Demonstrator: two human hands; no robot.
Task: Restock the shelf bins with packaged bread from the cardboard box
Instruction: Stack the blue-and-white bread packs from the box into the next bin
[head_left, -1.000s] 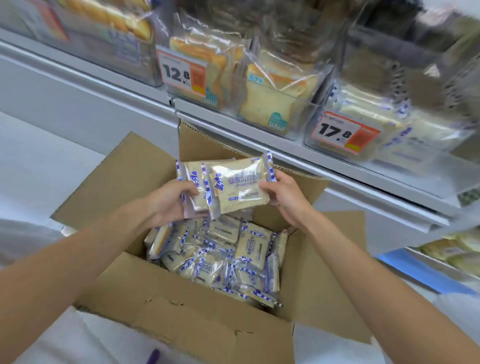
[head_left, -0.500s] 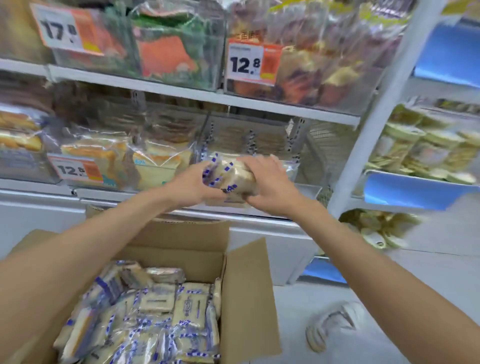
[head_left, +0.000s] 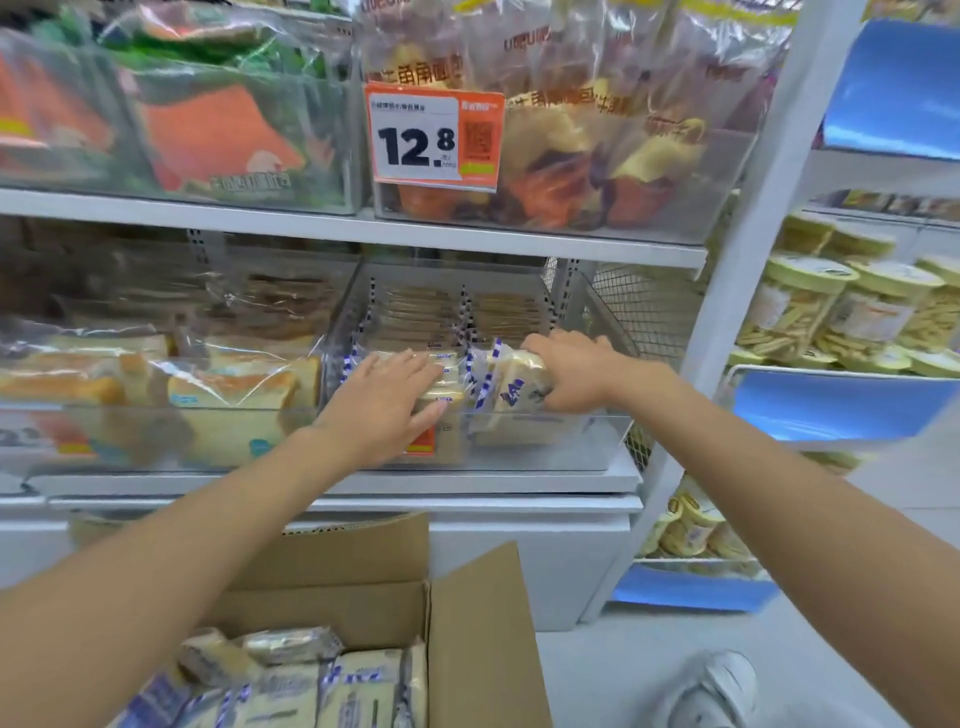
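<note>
On the middle shelf (head_left: 519, 480), the clear bin (head_left: 550, 449) now takes the packs that were over the cardboard box (head_left: 483, 613) a second ago and halfway up to the shelf half a second ago. The left hand (head_left: 382, 402) lies with straight fingers flat on a stack of packs (head_left: 447, 376) at the bin's front left, pressing on it. The right hand (head_left: 576, 371) curls round a bread pack (head_left: 511, 387) standing on edge just beside that stack, its lower part already behind the bin's front wall. So this load has reached its place. I judge that what remains is to let go and settle it against the rows behind. More packs (head_left: 311, 686) lie in the box below, so the restocking looks far from done.
</note>
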